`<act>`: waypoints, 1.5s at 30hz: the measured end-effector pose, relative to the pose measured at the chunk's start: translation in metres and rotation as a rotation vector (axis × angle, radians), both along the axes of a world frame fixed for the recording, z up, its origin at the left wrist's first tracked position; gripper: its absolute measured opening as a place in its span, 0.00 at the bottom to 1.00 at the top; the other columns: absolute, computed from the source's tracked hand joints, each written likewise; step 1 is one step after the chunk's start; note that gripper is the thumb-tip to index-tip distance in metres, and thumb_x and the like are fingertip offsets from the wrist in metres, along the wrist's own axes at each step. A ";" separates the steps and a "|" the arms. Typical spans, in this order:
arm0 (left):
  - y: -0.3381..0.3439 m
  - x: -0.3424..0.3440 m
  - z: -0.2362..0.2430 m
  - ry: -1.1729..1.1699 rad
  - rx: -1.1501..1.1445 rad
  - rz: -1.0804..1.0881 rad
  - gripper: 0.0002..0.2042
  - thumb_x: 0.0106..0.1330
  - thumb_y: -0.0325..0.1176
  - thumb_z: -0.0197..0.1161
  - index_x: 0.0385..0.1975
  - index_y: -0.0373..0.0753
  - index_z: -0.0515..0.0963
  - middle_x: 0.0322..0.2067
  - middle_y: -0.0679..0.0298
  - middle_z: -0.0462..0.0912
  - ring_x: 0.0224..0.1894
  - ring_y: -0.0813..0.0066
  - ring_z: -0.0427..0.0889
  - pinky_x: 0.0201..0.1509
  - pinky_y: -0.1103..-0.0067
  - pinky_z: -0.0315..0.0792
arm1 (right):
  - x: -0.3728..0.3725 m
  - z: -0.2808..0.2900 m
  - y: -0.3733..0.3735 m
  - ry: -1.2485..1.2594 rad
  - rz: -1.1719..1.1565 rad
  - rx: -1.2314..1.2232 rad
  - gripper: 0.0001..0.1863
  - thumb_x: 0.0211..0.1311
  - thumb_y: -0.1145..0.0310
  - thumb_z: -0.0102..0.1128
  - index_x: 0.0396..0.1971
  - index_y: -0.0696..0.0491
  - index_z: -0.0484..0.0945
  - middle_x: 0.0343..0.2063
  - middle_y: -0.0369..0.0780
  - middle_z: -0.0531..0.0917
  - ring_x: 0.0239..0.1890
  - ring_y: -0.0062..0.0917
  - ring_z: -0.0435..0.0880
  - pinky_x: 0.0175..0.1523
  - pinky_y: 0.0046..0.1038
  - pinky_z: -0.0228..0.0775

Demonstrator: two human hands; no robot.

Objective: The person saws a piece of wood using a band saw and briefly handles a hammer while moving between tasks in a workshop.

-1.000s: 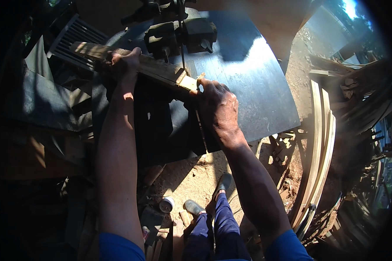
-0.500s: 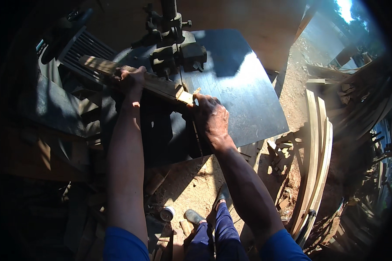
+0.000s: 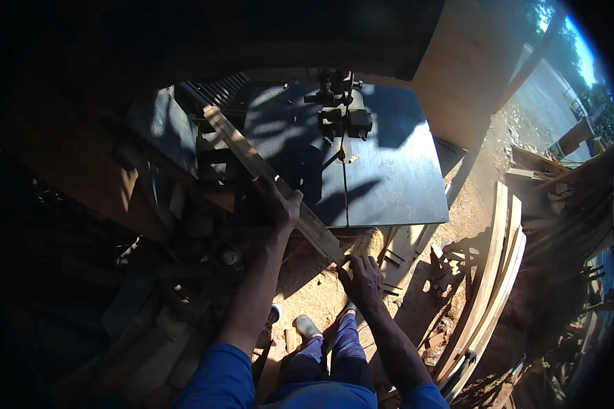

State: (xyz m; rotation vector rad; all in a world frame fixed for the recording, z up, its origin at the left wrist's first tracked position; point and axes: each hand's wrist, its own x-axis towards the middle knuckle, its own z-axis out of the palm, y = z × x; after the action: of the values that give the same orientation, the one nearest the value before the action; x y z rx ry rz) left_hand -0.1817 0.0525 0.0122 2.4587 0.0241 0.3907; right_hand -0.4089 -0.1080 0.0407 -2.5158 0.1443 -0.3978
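Observation:
My left hand [image 3: 281, 208] is closed round the middle of a long rough wooden piece [image 3: 245, 150], which lies diagonally over the left part of the dark metal machine table [image 3: 406, 187]. My right hand [image 3: 363, 279] grips the lower right end, beyond the table's front edge. To the right of the piece, the blade guide assembly [image 3: 359, 123] of what looks like a bandsaw stands over the slot in the table. A small pale offcut [image 3: 353, 159] lies near the blade. Shadow hides some of my left fingers.
Long curved planks [image 3: 491, 273] are stacked at the right, near scrap wood [image 3: 559, 191]. A plywood panel [image 3: 471, 61] stands behind the table, and a slatted metal piece [image 3: 218, 88] is at back left. Sandy ground [image 3: 320, 296] surrounds my feet, with offcuts about.
Both hands have pulled the wooden piece back toward me and down, away from the blade, and it now slopes more steeply. The view has shifted, so the machine sits farther right.

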 end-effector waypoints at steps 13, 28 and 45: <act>0.007 -0.306 -0.024 0.208 -0.434 -0.238 0.59 0.52 0.28 0.73 0.75 0.32 0.30 0.75 0.37 0.31 0.78 0.40 0.31 0.79 0.55 0.36 | -0.186 -0.017 0.024 0.918 0.176 0.524 0.45 0.59 0.59 0.72 0.72 0.56 0.58 0.47 0.49 0.84 0.44 0.33 0.86 0.50 0.34 0.77; 0.046 -0.256 0.009 0.961 -1.930 -0.304 0.25 0.75 0.50 0.55 0.58 0.32 0.69 0.51 0.48 0.79 0.56 0.53 0.80 0.68 0.60 0.70 | -0.269 0.056 -0.018 0.907 0.197 0.525 0.48 0.54 0.55 0.72 0.72 0.56 0.59 0.42 0.48 0.86 0.44 0.35 0.86 0.51 0.37 0.76; 0.026 -0.396 0.183 0.789 -1.719 -0.319 0.23 0.78 0.41 0.50 0.63 0.30 0.65 0.60 0.46 0.75 0.68 0.50 0.71 0.73 0.56 0.66 | -0.354 0.170 -0.103 0.807 0.161 0.432 0.50 0.47 0.52 0.78 0.70 0.50 0.64 0.46 0.48 0.85 0.49 0.38 0.85 0.57 0.38 0.75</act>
State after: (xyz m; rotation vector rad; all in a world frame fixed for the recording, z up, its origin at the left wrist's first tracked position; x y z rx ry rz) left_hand -0.5774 0.0784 0.1950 0.7345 0.1969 -0.5825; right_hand -0.7626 -0.2111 0.2106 -2.0920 0.2962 0.6625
